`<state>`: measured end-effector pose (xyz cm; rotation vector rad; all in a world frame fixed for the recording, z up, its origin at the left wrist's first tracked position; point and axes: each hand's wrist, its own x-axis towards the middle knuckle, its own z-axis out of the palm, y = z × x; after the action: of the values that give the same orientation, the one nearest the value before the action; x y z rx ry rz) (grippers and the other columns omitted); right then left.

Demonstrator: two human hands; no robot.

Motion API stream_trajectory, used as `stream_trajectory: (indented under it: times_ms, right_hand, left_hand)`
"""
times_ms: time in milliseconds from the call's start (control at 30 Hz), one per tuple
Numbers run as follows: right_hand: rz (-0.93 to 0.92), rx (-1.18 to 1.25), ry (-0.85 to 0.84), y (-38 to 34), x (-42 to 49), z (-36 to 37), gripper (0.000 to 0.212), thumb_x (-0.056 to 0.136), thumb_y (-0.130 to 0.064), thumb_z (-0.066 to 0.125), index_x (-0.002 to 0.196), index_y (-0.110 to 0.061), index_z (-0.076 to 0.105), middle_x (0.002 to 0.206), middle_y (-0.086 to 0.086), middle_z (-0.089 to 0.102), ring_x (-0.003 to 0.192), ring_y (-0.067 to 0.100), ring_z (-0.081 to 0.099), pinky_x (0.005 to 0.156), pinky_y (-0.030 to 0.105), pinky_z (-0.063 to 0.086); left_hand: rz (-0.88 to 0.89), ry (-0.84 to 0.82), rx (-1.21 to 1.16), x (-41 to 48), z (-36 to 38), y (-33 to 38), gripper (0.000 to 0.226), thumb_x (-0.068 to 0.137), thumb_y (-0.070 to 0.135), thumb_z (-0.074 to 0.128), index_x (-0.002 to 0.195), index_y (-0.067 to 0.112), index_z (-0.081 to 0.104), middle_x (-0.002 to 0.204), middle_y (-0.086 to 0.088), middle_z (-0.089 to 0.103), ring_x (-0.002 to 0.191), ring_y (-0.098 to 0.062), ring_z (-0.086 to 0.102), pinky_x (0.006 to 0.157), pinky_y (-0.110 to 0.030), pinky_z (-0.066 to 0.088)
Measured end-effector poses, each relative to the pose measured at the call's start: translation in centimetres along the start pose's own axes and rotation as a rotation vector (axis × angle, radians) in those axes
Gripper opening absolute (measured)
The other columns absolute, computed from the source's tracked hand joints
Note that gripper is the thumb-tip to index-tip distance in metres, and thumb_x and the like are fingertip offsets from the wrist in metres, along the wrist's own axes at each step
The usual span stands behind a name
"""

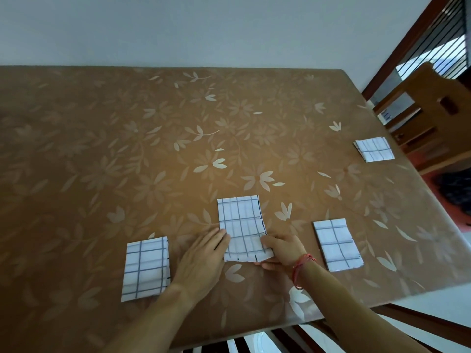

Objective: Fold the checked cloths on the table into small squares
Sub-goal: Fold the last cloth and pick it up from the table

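Floral table (127,123), middle cloth (240,220) under flat left hand (201,258), seemingly curled right hand (283,248)

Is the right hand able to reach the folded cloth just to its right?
Probably yes: only bare table lies between the right hand and that folded cloth, though it must first let go of the middle cloth.

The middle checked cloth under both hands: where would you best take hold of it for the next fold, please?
By its near short edge, at both corners, from the person's side. The middle cloth lies flat, running lengthwise away, so that edge folds onto the far one. The right hand pinches the near right corner; the left hand presses the left side.
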<state>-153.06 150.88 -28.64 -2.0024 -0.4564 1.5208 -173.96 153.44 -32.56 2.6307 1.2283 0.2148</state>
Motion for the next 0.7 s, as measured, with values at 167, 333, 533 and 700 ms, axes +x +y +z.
stream_trajectory:
  times_ms: [167,333,533,700]
  right_hand:
    - [-0.378,-0.511,0.191,1.1,0.0,-1.6,0.034,0.077,-0.009,0.044,0.094,-0.031,0.065,0.092,-0.008,0.065,0.079,0.012,0.064,0.069,0.023,0.052]
    - [-0.816,-1.017,0.041,3.0,-0.1,-2.6,0.066,0.062,-0.028,0.065,0.127,-0.027,0.053,0.125,-0.010,0.050,0.106,0.014,0.047,0.091,0.027,0.044]
    - [-1.008,-1.079,0.141,3.6,0.3,-1.8,0.063,0.070,-0.037,0.071,0.128,-0.024,0.053,0.128,-0.004,0.059,0.115,0.015,0.049,0.091,0.031,0.046]
    - [-0.903,-0.965,0.165,2.4,1.2,-1.3,0.048,0.075,-0.023,0.072,0.122,-0.023,0.059,0.111,-0.004,0.067,0.101,0.018,0.052,0.079,0.023,0.038]
  left_hand:
    - [-0.068,0.022,-0.073,-0.4,0.1,0.0,0.056,0.069,0.004,0.082,0.122,0.005,0.066,0.124,-0.008,0.066,0.121,-0.023,0.059,0.104,-0.035,0.035]
    - [-0.126,0.016,-0.204,-0.6,-0.4,0.2,0.048,0.093,0.012,0.059,0.139,0.008,0.050,0.144,-0.006,0.051,0.139,-0.019,0.039,0.114,-0.030,0.015]
    - [-0.140,0.064,-0.315,-0.4,-0.5,0.3,0.043,0.099,0.020,0.050,0.141,0.012,0.049,0.146,0.000,0.048,0.141,-0.013,0.033,0.115,-0.020,0.014]
    - [-0.182,0.105,-0.356,0.2,-0.9,0.1,0.027,0.093,0.012,0.060,0.119,0.010,0.067,0.117,0.000,0.067,0.119,-0.015,0.054,0.101,-0.035,0.046]
